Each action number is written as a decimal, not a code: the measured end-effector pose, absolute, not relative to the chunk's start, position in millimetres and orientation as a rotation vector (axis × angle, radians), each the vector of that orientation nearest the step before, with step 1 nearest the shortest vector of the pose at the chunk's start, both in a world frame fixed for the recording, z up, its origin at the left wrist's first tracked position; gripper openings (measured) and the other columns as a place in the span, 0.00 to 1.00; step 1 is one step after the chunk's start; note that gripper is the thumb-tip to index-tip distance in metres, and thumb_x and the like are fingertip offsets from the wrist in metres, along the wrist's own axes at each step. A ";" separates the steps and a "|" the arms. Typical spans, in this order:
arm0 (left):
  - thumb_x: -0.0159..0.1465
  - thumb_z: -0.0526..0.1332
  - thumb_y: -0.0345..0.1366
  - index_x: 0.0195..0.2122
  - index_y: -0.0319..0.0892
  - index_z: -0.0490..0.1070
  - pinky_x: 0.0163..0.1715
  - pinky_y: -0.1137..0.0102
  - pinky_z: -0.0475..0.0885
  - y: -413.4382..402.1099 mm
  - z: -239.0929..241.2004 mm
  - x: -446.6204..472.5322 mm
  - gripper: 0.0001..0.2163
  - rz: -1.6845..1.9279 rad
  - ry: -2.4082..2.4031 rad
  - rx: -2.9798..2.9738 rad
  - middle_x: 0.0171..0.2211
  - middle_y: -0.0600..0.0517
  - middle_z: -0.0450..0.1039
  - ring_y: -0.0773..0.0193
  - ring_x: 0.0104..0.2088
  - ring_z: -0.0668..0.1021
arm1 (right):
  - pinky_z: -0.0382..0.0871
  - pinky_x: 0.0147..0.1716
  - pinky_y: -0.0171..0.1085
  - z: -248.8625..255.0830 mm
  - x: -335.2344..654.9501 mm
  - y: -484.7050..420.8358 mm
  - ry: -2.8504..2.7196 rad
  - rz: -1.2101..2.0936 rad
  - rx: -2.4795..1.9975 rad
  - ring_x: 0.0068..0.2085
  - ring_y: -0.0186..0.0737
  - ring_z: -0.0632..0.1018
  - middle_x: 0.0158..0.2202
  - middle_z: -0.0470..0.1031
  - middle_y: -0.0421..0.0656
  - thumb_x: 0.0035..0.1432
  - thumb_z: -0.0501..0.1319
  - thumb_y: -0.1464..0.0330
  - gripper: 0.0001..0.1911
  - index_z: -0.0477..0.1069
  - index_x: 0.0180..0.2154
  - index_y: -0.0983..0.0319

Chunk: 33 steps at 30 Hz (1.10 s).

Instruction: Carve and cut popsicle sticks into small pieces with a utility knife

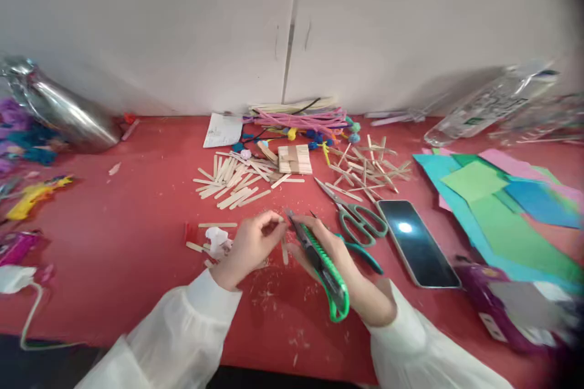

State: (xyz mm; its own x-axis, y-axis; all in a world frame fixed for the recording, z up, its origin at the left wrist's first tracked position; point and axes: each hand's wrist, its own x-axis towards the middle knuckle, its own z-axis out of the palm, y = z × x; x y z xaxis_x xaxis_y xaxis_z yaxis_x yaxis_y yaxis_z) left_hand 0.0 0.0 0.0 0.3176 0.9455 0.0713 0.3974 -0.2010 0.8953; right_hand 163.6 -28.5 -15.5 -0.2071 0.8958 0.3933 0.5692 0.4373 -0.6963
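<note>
My right hand is closed round a green utility knife, its blade end pointing away from me toward the left fingertips. Thumb and forefinger of my left hand are pinched together just left of the blade. Whatever is in that pinch is too small to make out. Directly below the fingertips a short wooden stick shows, and pale shavings are scattered on the red table. Beside my left wrist are a crumpled white tissue and a craft stick.
Loose craft sticks, a bundled stick block and pink pipe cleaners lie beyond my hands. Scissors, teal-handled pliers, a phone and coloured paper are at right. A steel flask stands far left.
</note>
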 end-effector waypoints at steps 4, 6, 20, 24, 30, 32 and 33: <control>0.64 0.52 0.40 0.27 0.40 0.64 0.24 0.77 0.62 8.5 8.4 -12.3 0.12 0.986 1.294 1.780 0.21 0.57 0.64 0.71 0.22 0.67 | 0.70 0.31 0.32 -5.9 169.5 -29.7 -1.868 0.570 -1.284 0.28 0.35 0.75 0.27 0.73 0.40 0.56 0.54 0.70 0.13 0.63 0.45 0.61; 0.64 0.51 0.41 0.26 0.41 0.63 0.21 0.77 0.60 13.0 9.4 -15.8 0.12 0.988 1.339 1.808 0.18 0.58 0.60 0.72 0.19 0.64 | 0.69 0.31 0.32 -5.0 171.5 -30.4 -1.842 0.655 -1.302 0.27 0.34 0.74 0.25 0.71 0.38 0.56 0.53 0.70 0.11 0.64 0.43 0.60; 0.64 0.52 0.38 0.24 0.40 0.65 0.24 0.75 0.61 34.4 15.3 -5.4 0.13 0.811 1.311 2.058 0.20 0.55 0.68 0.68 0.22 0.70 | 0.73 0.32 0.39 16.1 203.1 -22.1 -1.253 1.517 -1.065 0.33 0.39 0.77 0.40 0.74 0.46 0.54 0.48 0.67 0.18 0.65 0.46 0.61; 0.64 0.51 0.37 0.24 0.40 0.65 0.23 0.76 0.59 28.6 9.2 -7.5 0.13 0.828 1.301 2.058 0.19 0.56 0.67 0.69 0.21 0.69 | 0.70 0.20 0.34 12.7 198.7 -29.5 -1.640 1.420 -1.245 0.19 0.32 0.71 0.30 0.73 0.40 0.55 0.53 0.68 0.26 0.55 0.57 0.61; 0.63 0.51 0.34 0.26 0.40 0.66 0.24 0.77 0.61 23.9 13.1 -4.9 0.10 0.846 1.319 2.031 0.20 0.55 0.70 0.70 0.22 0.70 | 0.71 0.42 0.40 0.5 186.0 -35.6 -2.166 0.762 -1.273 0.45 0.43 0.77 0.47 0.74 0.48 0.56 0.49 0.73 0.23 0.63 0.54 0.63; 0.63 0.51 0.33 0.26 0.40 0.66 0.24 0.77 0.61 23.0 13.4 -3.3 0.10 0.840 1.314 2.042 0.21 0.55 0.70 0.70 0.22 0.70 | 0.73 0.40 0.39 -2.7 183.6 -37.5 -2.196 0.625 -1.287 0.44 0.43 0.78 0.46 0.75 0.49 0.56 0.48 0.74 0.24 0.63 0.55 0.63; 0.63 0.51 0.33 0.26 0.40 0.66 0.24 0.77 0.61 22.6 13.1 -2.6 0.09 0.838 1.308 2.048 0.21 0.55 0.69 0.70 0.23 0.70 | 0.74 0.39 0.39 -4.2 182.7 -38.4 -2.206 0.565 -1.299 0.42 0.44 0.78 0.45 0.76 0.49 0.56 0.48 0.75 0.24 0.63 0.55 0.64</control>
